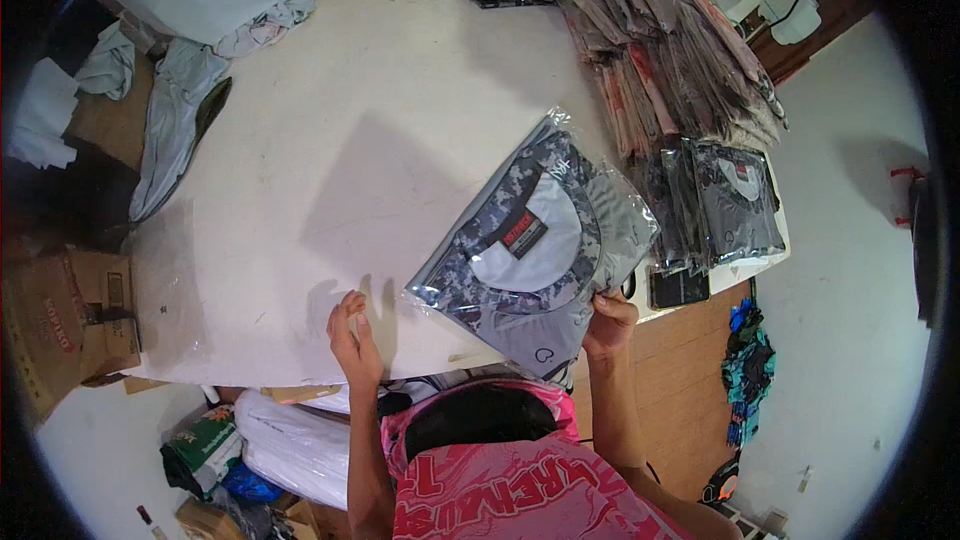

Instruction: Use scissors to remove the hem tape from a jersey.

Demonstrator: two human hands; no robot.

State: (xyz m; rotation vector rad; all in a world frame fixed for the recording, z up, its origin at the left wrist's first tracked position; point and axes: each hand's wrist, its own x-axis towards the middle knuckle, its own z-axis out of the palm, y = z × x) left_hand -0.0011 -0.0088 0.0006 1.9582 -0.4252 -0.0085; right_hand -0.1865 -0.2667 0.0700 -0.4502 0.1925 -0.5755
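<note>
A folded grey shirt in a clear plastic bag (610,210) is held up over the table's near edge, tilted. It has a grey camouflage collar, a white inner neck and a dark label. My right hand (610,325) grips its lower right edge, with the thumb on top; the fingers beneath are partly hidden. To the left of the bagged shirt, my left hand (355,340) is raised above the table's near edge. Nothing is in it, its fingers are slightly bent and its thumb stands apart.
Bagged garments (680,70) pile up on the white table (260,240) at far right, near bagged grey shirts (738,202). A black phone (680,288) lies at the right edge. Grey cloth (180,120) lies far left, a cardboard box (75,315) stands left, and white plastic-wrapped bundles (290,450) lie below.
</note>
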